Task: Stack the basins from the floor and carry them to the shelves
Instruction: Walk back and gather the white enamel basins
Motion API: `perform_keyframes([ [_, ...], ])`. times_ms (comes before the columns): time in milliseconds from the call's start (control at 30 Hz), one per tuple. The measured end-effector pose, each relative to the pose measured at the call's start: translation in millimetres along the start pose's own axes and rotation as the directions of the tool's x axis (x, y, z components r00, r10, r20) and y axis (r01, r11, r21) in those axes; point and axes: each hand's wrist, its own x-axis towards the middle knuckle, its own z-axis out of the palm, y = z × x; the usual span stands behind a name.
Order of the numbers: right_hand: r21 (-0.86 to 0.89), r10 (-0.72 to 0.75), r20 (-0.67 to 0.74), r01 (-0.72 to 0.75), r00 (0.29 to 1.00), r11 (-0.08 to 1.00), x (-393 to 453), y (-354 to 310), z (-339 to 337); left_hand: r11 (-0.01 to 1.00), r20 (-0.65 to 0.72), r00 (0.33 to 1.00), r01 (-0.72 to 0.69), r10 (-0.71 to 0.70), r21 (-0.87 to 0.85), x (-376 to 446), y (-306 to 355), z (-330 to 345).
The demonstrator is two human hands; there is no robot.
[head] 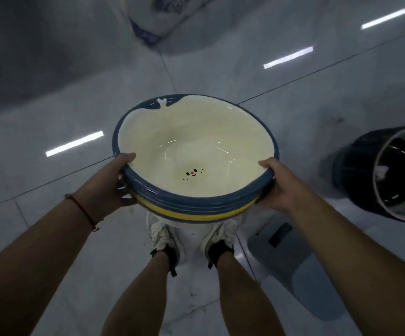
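A stack of basins [196, 141] hangs in the air in front of me, above my feet. The top basin is cream inside with a dark blue rim and a small printed face on its bottom. Below it show several blue rims and one yellow rim [196, 213]. My left hand [114, 180] grips the stack's left edge, thumb over the rim. My right hand [281, 183] grips the right edge the same way. Both hands carry the stack clear of the floor.
Glossy pale floor tiles [51, 166] with ceiling-light reflections lie all around. A dark blue bin with a white rim [385, 173] lies on its side at the right. A grey object [293, 263] lies on the floor at lower right. A blurred blue-and-white object [153, 15] is ahead.
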Motion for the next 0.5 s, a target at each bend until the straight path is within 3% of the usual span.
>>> perform_keyframes([
  [133, 0.075, -0.016, -0.037, 0.018, 0.999, 0.997, -175.2, -3.7, -22.9, 0.999, 0.125, 0.991, 0.042, -0.041, -0.006, -149.4, 34.3, -4.0],
  [267, 0.192, -0.138, -0.091, 0.153, 0.986, 0.969, -318.8, 9.3, -50.3, 0.988, 0.249, 0.959, 0.113, -0.135, 0.102, -279.8, 54.9, -1.0],
  [500, 0.455, -0.28, -0.183, 0.333, 0.943, 0.826, -483.0, 83.2, -96.1, 0.967, 0.423, 0.906, -0.099, -0.011, 0.236, -431.5, 48.0, 35.9],
])
